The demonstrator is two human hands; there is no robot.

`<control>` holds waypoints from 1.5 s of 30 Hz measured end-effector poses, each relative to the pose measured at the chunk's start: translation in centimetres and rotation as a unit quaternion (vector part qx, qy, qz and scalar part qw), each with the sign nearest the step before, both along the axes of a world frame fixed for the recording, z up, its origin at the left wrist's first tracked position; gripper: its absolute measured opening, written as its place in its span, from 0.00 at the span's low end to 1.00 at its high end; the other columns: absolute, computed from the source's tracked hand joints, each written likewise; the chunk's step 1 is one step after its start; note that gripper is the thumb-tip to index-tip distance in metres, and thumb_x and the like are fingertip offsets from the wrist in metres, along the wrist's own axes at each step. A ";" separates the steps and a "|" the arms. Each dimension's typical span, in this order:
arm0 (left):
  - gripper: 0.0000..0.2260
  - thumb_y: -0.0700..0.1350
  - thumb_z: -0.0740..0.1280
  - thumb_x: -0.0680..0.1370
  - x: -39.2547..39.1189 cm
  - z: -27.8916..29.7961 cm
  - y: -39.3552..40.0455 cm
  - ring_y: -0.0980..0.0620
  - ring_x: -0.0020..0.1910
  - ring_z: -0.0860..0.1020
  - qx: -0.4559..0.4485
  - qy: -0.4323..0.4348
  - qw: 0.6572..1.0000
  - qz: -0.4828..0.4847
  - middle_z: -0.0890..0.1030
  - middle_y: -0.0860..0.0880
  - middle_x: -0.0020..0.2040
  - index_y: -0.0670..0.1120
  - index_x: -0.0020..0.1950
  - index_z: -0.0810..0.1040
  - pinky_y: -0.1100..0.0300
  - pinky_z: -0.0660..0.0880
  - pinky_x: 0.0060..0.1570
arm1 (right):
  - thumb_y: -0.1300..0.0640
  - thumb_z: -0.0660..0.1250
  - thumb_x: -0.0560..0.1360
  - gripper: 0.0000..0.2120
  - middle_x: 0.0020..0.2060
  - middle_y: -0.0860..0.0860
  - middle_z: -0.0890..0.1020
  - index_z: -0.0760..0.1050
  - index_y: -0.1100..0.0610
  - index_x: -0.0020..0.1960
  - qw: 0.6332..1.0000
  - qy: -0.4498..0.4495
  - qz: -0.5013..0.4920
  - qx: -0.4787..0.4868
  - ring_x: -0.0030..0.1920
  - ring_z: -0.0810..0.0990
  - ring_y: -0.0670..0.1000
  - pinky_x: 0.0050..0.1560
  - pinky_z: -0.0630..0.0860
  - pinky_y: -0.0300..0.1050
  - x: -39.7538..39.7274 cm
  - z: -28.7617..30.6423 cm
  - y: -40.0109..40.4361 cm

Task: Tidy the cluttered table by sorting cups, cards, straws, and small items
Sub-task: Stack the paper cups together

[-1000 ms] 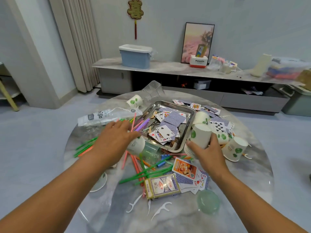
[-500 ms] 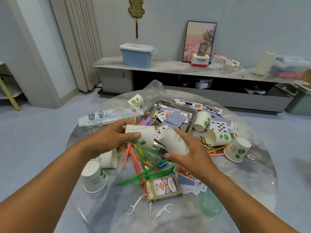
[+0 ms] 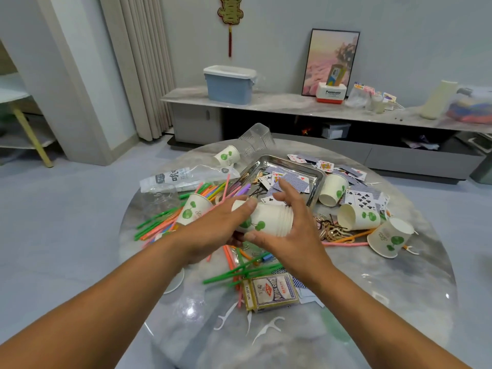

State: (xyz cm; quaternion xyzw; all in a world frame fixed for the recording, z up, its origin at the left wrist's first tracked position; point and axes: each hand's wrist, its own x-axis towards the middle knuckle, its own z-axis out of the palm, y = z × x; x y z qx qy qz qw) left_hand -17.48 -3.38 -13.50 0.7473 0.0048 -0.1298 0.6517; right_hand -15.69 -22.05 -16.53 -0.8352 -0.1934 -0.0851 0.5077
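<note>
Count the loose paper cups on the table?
5: one white green-leaf paper cup at the far edge, one on the coloured plastic straws, three right of the metal tray. A rim beside the left forearm may be a sixth.

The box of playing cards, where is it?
In the head view, the box of playing cards lies on the round table's near side, under the right forearm, beside green straws and just behind three white floss picks.
</note>
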 end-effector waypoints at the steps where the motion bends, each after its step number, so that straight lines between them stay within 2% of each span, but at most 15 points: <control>1: 0.24 0.67 0.60 0.75 0.0 0.1 0.3 0.49 0.43 0.77 -0.005 0.008 1.000 -0.005 0.82 0.46 0.49 0.57 0.67 0.73 0.55 0.77 0.47 | 0.34 0.79 0.58 0.50 0.62 0.32 0.71 0.57 0.28 0.74 1.000 0.009 0.011 -0.008 0.64 0.75 0.45 0.64 0.75 0.56 0.1 0.1 0.1; 5: 0.23 0.62 0.63 0.77 -0.5 0.4 2.3 0.49 0.45 0.78 0.025 -0.008 1.000 -0.012 0.82 0.44 0.55 0.53 0.69 0.75 0.49 0.79 0.55 | 0.47 0.84 0.62 0.46 0.61 0.40 0.70 0.64 0.36 0.73 0.997 0.026 0.038 -0.056 0.60 0.72 0.36 0.62 0.76 0.45 0.9 0.0 -0.5; 8: 0.31 0.55 0.73 0.73 -0.9 0.4 3.8 0.53 0.56 0.81 0.064 -0.036 0.997 -0.033 0.82 0.48 0.63 0.55 0.75 0.68 0.47 0.77 0.63 | 0.50 0.85 0.62 0.39 0.58 0.43 0.72 0.70 0.42 0.68 0.998 0.020 0.013 -0.059 0.55 0.74 0.40 0.54 0.75 0.33 0.9 -0.5 -0.2; 10: 0.41 0.54 0.80 0.68 -1.0 0.9 5.4 0.54 0.63 0.78 0.191 -0.059 0.980 -0.019 0.78 0.53 0.67 0.60 0.77 0.64 0.50 0.73 0.67 | 0.50 0.84 0.63 0.33 0.56 0.45 0.75 0.72 0.42 0.62 0.999 0.042 -0.003 -0.031 0.52 0.78 0.43 0.49 0.80 0.39 0.9 -0.8 -0.1; 13: 0.45 0.61 0.82 0.61 -1.8 2.0 8.6 0.50 0.66 0.72 0.531 -0.006 0.847 0.017 0.72 0.53 0.69 0.60 0.73 0.65 0.52 0.72 0.64 | 0.50 0.82 0.66 0.27 0.50 0.46 0.80 0.73 0.45 0.59 0.993 0.105 -0.027 0.046 0.44 0.83 0.46 0.41 0.83 0.46 0.9 -0.7 -0.4; 15: 0.45 0.63 0.82 0.58 -2.8 2.1 9.9 0.48 0.62 0.73 0.628 0.098 0.772 -0.017 0.70 0.52 0.68 0.58 0.71 0.66 0.53 0.74 0.58 | 0.49 0.81 0.68 0.26 0.47 0.47 0.81 0.73 0.48 0.60 0.988 0.130 -0.030 0.076 0.43 0.83 0.48 0.38 0.82 0.43 0.9 -0.6 -0.6; 18: 0.43 0.60 0.83 0.59 -3.6 1.4 10.0 0.49 0.54 0.76 0.601 0.188 0.775 -0.054 0.73 0.52 0.62 0.56 0.69 0.66 0.57 0.76 0.48 | 0.48 0.80 0.69 0.24 0.48 0.48 0.82 0.73 0.48 0.60 0.981 0.159 -0.030 0.104 0.44 0.83 0.48 0.36 0.81 0.40 0.8 -0.5 -0.6; 23: 0.31 0.53 0.81 0.67 -3.7 0.5 8.6 0.52 0.43 0.76 0.603 0.152 0.781 -0.058 0.76 0.52 0.51 0.52 0.65 0.70 0.62 0.70 0.32 | 0.49 0.80 0.69 0.25 0.53 0.52 0.82 0.72 0.50 0.60 0.968 0.208 -0.021 0.141 0.49 0.84 0.53 0.47 0.84 0.52 1.0 -1.2 -0.2; 25: 0.28 0.52 0.81 0.68 -3.5 0.1 8.1 0.54 0.41 0.76 0.576 0.129 0.806 -0.049 0.76 0.52 0.52 0.54 0.62 0.70 0.62 0.70 0.30 | 0.52 0.80 0.69 0.26 0.54 0.53 0.81 0.70 0.51 0.61 0.969 0.212 -0.008 0.125 0.48 0.83 0.52 0.43 0.83 0.46 0.8 -1.1 -0.2; 30: 0.26 0.51 0.82 0.65 -2.6 0.1 8.5 0.49 0.41 0.83 0.395 0.097 0.914 0.005 0.81 0.49 0.52 0.53 0.57 0.74 0.49 0.83 0.45 | 0.56 0.82 0.67 0.27 0.56 0.53 0.76 0.71 0.45 0.59 0.985 0.164 0.038 0.032 0.46 0.82 0.48 0.34 0.79 0.37 0.2 -1.5 0.1; 33: 0.19 0.46 0.79 0.72 -2.3 1.5 9.2 0.50 0.41 0.79 0.192 0.110 0.973 0.058 0.81 0.44 0.49 0.45 0.58 0.77 0.56 0.81 0.42 | 0.56 0.82 0.67 0.27 0.58 0.54 0.76 0.72 0.42 0.59 0.986 0.160 0.040 0.035 0.47 0.83 0.49 0.34 0.80 0.39 0.2 -1.7 0.1; 35: 0.16 0.47 0.76 0.73 -2.2 2.1 9.8 0.51 0.42 0.77 0.087 0.137 0.983 0.092 0.80 0.43 0.49 0.43 0.57 0.79 0.60 0.80 0.43 | 0.56 0.81 0.69 0.28 0.58 0.54 0.77 0.71 0.46 0.63 0.985 0.162 0.037 0.041 0.46 0.83 0.48 0.33 0.78 0.37 0.4 -1.4 -0.3; 37: 0.21 0.51 0.77 0.69 -2.1 1.8 10.4 0.51 0.43 0.78 0.010 0.160 0.980 0.117 0.79 0.42 0.51 0.42 0.57 0.80 0.57 0.81 0.47 | 0.57 0.81 0.69 0.28 0.57 0.53 0.78 0.71 0.48 0.63 0.986 0.156 0.034 0.043 0.45 0.82 0.46 0.32 0.77 0.35 0.5 -1.0 -0.8; 41: 0.49 0.60 0.86 0.47 -1.9 1.0 10.2 0.51 0.39 0.81 -0.030 0.168 0.976 0.131 0.79 0.43 0.50 0.40 0.62 0.79 0.57 0.82 0.42 | 0.58 0.81 0.68 0.29 0.57 0.54 0.77 0.72 0.47 0.63 0.988 0.150 0.040 0.024 0.45 0.81 0.46 0.31 0.77 0.34 0.6 -0.8 -1.0; 45: 0.39 0.59 0.82 0.57 -1.6 1.2 8.2 0.52 0.37 0.80 -0.057 0.154 0.981 0.104 0.79 0.43 0.48 0.40 0.62 0.79 0.59 0.82 0.41 | 0.54 0.84 0.64 0.35 0.61 0.50 0.75 0.71 0.40 0.65 0.987 0.139 0.079 0.014 0.51 0.82 0.49 0.40 0.83 0.42 0.0 -0.7 -0.3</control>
